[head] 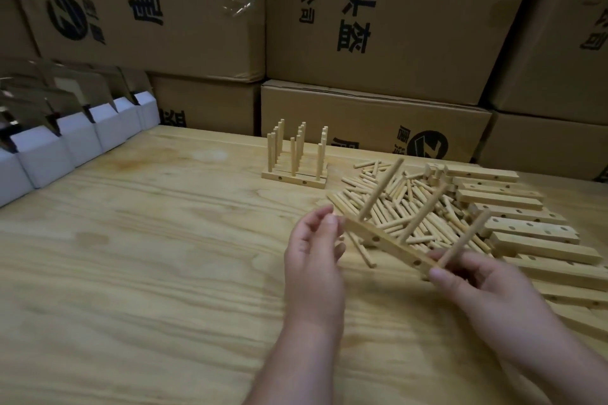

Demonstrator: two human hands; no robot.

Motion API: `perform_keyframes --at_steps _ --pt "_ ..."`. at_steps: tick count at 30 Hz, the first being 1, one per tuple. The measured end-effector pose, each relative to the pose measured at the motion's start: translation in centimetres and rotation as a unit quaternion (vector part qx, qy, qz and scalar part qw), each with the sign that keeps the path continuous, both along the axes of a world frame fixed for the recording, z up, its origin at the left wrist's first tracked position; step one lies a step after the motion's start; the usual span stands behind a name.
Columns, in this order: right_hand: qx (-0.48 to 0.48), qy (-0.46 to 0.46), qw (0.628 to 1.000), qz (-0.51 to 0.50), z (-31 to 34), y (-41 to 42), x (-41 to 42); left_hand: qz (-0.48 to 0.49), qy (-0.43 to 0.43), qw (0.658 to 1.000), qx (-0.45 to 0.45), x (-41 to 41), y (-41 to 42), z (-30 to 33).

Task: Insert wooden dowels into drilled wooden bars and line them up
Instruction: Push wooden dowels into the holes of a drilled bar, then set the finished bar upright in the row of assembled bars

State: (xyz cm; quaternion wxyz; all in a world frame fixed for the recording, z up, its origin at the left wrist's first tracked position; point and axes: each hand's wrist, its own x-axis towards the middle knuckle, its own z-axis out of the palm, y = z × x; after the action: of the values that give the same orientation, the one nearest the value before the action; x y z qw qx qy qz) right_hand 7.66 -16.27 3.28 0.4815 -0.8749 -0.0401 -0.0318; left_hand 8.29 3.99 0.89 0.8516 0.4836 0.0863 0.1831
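Both hands hold one drilled wooden bar (388,245) in the air above the plywood table (148,256), tilted so its left end sits higher and farther than its right. Right hand (483,286) grips the near end, fingers and thumb curled round the bar beside the foot of the nearest dowel (465,238). Left hand (314,248) pinches the far end between thumb and fingertips, its other fingers loosely bent. Three dowels stand in the bar, all leaning away to the upper right; the middle dowel (424,212) and the far dowel (381,189) rise over the heap behind. Two side holes show in the bar's near face.

Just beyond the bar lies a loose pile of dowels (394,204), crisscrossed on the table. To the right of the pile, a row of blank drilled bars (526,230) lies side by side, reaching toward the right edge of the view.

Farther back and to the left, a finished group of bars with upright dowels (296,158) stands on the table, packed closely in rows.

Along the left edge runs a line of white cartons (79,141) with brown flaps open. Stacked cardboard boxes (394,26) printed with black characters form the wall behind.
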Motion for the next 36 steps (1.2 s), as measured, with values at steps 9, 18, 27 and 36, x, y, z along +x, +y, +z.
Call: perform_keyframes --at_steps 9,18,27,36 --pt "-0.092 -0.049 0.993 0.061 2.1 10.1 10.7 -0.023 0.051 0.987 -0.148 0.8 -0.7 0.2" --pt "-0.238 -0.072 0.965 0.081 0.3 16.4 18.5 -0.085 0.071 0.982 -0.15 1.3 -0.5 0.5" --pt "-0.29 -0.104 0.951 0.017 -1.1 16.5 20.1 -0.089 0.059 0.99 -0.094 1.0 -0.6 0.0" --pt "-0.324 -0.108 0.94 -0.01 -0.8 16.3 20.3 -0.099 0.027 0.992 -0.075 0.8 -0.8 -0.5"
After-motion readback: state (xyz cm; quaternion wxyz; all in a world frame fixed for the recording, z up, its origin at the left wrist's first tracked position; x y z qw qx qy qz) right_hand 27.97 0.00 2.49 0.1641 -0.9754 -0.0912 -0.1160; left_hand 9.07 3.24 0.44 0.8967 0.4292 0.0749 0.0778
